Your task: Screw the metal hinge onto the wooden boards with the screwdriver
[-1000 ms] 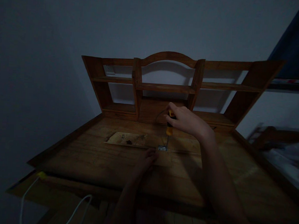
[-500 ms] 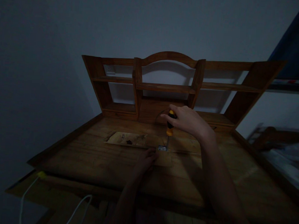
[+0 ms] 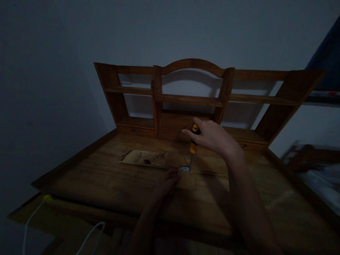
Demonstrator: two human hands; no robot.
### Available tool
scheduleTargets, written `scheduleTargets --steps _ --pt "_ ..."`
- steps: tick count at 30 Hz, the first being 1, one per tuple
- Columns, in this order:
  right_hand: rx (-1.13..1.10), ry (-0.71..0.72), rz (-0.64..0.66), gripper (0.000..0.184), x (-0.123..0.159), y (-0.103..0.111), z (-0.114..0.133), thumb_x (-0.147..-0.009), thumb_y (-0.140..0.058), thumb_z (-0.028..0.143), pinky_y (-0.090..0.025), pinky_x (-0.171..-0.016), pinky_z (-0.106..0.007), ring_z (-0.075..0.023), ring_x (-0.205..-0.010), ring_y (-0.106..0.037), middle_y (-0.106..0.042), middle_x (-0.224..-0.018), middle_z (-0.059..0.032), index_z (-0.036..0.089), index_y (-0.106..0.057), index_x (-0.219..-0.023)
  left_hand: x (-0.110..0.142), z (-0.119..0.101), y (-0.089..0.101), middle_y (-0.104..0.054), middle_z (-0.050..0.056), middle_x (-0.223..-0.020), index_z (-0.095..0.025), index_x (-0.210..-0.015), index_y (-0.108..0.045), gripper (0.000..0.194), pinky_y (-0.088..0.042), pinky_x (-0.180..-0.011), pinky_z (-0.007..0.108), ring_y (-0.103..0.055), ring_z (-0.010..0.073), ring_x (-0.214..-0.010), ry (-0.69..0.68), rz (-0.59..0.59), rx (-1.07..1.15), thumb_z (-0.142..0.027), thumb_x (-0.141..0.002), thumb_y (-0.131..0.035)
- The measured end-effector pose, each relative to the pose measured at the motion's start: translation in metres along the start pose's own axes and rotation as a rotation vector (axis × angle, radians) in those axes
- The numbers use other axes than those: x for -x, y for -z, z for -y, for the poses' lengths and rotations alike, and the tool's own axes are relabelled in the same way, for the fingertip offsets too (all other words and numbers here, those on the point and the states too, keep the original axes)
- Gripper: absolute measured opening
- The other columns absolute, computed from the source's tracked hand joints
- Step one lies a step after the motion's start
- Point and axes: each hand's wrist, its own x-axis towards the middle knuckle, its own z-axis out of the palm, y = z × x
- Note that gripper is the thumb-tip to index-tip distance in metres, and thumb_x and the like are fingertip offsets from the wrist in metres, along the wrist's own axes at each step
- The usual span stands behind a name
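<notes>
My right hand [image 3: 211, 135] is wrapped round the yellow-and-black handle of a screwdriver [image 3: 193, 148]. The tool stands nearly upright, its shaft pointing down to the right end of a small metal hinge [image 3: 185, 168]. That hinge lies at the back edge of a small light wooden board [image 3: 186, 181] on the desktop [image 3: 100, 173]. My left hand [image 3: 167, 181] rests low at the board's left side, fingers bent against it near the hinge; dim light hides part of the grip.
A rough-edged opening or bare patch [image 3: 143, 157] lies left of the hinge. Behind stands a wooden shelf unit [image 3: 188, 101] against the wall. A white cable [image 3: 30, 221] hangs at the front left, by a yellow piece [image 3: 47, 199] on the desk edge.
The screwdriver handle has turned slightly in my right hand, its tip staying at the hinge. My left hand holds its place.
</notes>
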Motion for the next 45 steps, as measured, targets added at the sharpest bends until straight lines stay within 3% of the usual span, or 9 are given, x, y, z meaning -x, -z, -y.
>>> scheduleTargets --steps 6,12,18,23,29,35,40,45 --pt "-0.091 0.085 0.028 0.018 -0.001 0.0 -0.003 -0.091 -0.046 0.035 -0.042 -0.077 -0.031 -0.0237 -0.091 -0.063 -0.066 -0.098 -0.0085 0.02 -0.052 -0.099 -0.004 0.003 0.001 -0.05 -0.005 -0.06 -0.017 -0.108 -0.059 0.031 -0.024 -0.037 0.019 -0.033 0.005 -0.038 -0.004 0.009 -0.001 -0.032 -0.081 -0.063" --pt "-0.046 0.029 0.015 0.041 0.001 0.0 0.0 -0.093 -0.038 0.058 -0.04 -0.067 -0.033 -0.0266 -0.08 -0.063 -0.066 -0.087 -0.0094 0.02 -0.051 -0.101 -0.002 0.003 0.002 -0.055 -0.003 -0.068 -0.017 -0.109 -0.061 0.033 -0.026 -0.038 0.017 -0.039 0.0048 -0.042 -0.027 0.015 0.0 -0.031 -0.079 -0.065" --pt "-0.113 0.078 0.048 0.021 0.0 0.0 -0.001 -0.091 -0.046 0.037 -0.041 -0.071 -0.03 -0.0229 -0.086 -0.062 -0.066 -0.097 -0.0084 0.02 -0.051 -0.102 -0.005 0.006 0.002 -0.055 -0.003 -0.068 -0.018 -0.11 -0.059 0.035 -0.023 -0.037 0.017 -0.039 0.0047 -0.042 -0.017 0.006 -0.006 -0.034 -0.08 -0.064" --pt "-0.09 0.021 0.04 0.041 0.0 -0.001 -0.002 -0.092 -0.043 0.058 -0.041 -0.07 -0.032 -0.0269 -0.086 -0.063 -0.066 -0.092 -0.0105 0.019 -0.051 -0.104 -0.004 0.004 0.002 -0.057 -0.002 -0.067 -0.017 -0.106 -0.061 0.034 -0.028 -0.041 0.016 -0.043 0.0056 -0.045 -0.024 -0.001 0.001 -0.033 -0.077 -0.068" --pt "-0.147 0.085 0.052 0.018 -0.001 0.0 -0.002 -0.093 -0.045 0.036 -0.041 -0.077 -0.03 -0.0224 -0.089 -0.062 -0.066 -0.098 -0.0086 0.02 -0.052 -0.097 -0.001 0.002 0.003 -0.057 -0.002 -0.068 -0.018 -0.109 -0.062 0.04 -0.026 -0.039 0.016 -0.042 0.0058 -0.044 -0.011 -0.005 -0.004 -0.038 -0.075 -0.069" --pt "-0.106 0.042 0.033 0.035 0.0 -0.002 -0.003 -0.094 -0.043 0.051 -0.041 -0.072 -0.032 -0.0254 -0.085 -0.063 -0.066 -0.093 -0.0102 0.019 -0.051 -0.103 -0.003 0.003 0.002 -0.06 0.0 -0.071 -0.018 -0.108 -0.063 0.039 -0.029 -0.042 0.017 -0.047 0.007 -0.048 0.002 -0.01 0.006 -0.036 -0.075 -0.07" --pt "-0.152 0.089 0.059 0.02 0.001 0.001 -0.003 -0.088 -0.05 0.035 -0.041 -0.071 -0.029 -0.0225 -0.086 -0.062 -0.065 -0.097 -0.0098 0.019 -0.052 -0.099 -0.008 0.008 0.003 -0.058 -0.001 -0.07 -0.016 -0.107 -0.061 0.038 -0.026 -0.038 0.017 -0.042 0.0052 -0.043 -0.033 0.02 0.022 -0.036 -0.076 -0.068" --pt "-0.139 0.063 0.047 0.029 0.003 0.0 -0.002 -0.092 -0.044 0.044 -0.04 -0.069 -0.03 -0.0224 -0.081 -0.062 -0.065 -0.088 -0.0086 0.019 -0.05 -0.105 -0.012 0.011 0.005 -0.054 -0.004 -0.064 -0.017 -0.107 -0.06 0.036 -0.024 -0.035 0.017 -0.036 0.0041 -0.038 -0.042 0.049 0.008 -0.037 -0.077 -0.067"
